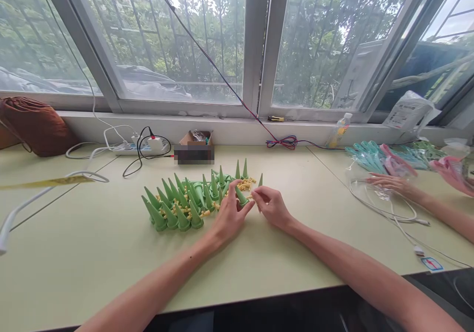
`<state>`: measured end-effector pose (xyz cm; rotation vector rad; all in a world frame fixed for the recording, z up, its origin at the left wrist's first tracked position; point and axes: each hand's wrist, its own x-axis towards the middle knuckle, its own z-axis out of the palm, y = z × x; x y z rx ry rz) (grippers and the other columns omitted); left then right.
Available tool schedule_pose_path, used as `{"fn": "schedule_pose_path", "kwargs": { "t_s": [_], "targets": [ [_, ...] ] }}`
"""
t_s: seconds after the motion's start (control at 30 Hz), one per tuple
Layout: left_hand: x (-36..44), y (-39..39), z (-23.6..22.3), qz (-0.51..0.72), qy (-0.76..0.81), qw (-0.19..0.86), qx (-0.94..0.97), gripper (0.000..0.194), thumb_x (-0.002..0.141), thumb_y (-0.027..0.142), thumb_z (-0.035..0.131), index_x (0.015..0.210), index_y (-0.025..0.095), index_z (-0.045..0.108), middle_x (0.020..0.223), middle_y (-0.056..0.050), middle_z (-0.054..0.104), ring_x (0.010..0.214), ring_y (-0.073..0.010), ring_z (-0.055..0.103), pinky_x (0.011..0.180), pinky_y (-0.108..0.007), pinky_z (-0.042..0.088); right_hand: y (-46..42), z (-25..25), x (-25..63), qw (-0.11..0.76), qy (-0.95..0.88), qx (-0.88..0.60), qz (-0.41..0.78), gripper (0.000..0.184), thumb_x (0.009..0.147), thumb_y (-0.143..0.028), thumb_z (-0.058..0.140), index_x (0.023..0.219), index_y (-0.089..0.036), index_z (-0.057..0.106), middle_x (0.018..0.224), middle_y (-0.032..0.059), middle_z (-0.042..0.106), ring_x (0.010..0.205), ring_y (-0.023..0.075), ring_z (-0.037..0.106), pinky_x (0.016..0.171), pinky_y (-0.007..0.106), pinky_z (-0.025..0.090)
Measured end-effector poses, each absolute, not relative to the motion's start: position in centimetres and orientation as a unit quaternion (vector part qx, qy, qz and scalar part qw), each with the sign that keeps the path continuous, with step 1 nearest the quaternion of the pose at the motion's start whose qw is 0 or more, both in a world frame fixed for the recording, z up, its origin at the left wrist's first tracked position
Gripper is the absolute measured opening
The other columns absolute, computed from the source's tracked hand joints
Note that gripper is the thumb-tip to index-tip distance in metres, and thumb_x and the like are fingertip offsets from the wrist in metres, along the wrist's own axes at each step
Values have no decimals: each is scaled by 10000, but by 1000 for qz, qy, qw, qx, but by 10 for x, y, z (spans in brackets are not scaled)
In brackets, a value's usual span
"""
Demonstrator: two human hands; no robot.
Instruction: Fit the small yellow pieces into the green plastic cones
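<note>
Rows of pointed green plastic cones (182, 220) stand grouped; at their right edge, my half-curled left hand (230, 217) grips one cone (241, 197). My right hand (273, 207) pinches beside it, contents unclear; what's left, I can't tell.

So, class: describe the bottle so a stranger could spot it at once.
Along the windowsill, look right of the coiled cable. There is the bottle, its yellowish lower part setting it apart from the teal pieces and plastic bag farther right.
</note>
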<state>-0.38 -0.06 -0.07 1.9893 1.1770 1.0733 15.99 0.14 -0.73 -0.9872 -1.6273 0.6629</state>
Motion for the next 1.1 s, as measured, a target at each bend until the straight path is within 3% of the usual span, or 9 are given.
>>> {"fn": "schedule_pose_path", "kwargs": {
  "t_s": [0.47, 0.67, 0.93, 1.1],
  "targets": [
    [-3, -1, 0, 414, 434, 309, 738, 551, 868, 401, 609, 1331, 253, 351, 664, 81, 430, 497, -83, 401, 487, -197, 370, 2, -8, 160, 531, -681, -424, 272, 281, 928, -380, 529, 760, -166, 597, 639, 1, 540, 504, 112, 462, 480, 242, 408],
    [-2, -3, 2, 417, 413, 298, 753, 527, 887, 357, 576, 1335, 249, 321, 776, 35, 519, 517, -80, 432, 489, -204, 410, 0, -6, 159, 529, -682, -425, 271, 291, 929, -398, 528, 768, -166, 599, 638, 1, 547, 509, 114, 465, 484, 241, 412],
    [-1, -1, -4, 418, 398, 296, 761, 545, 904, 331, 547, 1379, 248, 292, 778, 23, 484, 603, -114, 456, 556, -237, 445, 0, -6, 160, 521, -691, -425, 265, 315, 937, -418, 519, 767, -165, 600, 587, -11, 524, 493, 117, 456, 490, 250, 410],
    [-2, -2, -2, 416, 407, 304, 754, 542, 903, 320, 550, 1381, 243, 305, 669, 69, 425, 534, -101, 416, 539, -227, 402, 0, -5, 160, 520, -687, -434, 264, 352, 933, -467, 511, 761, -172, 599, 593, -7, 531, 497, 119, 460, 486, 249, 415]
  ]
}}
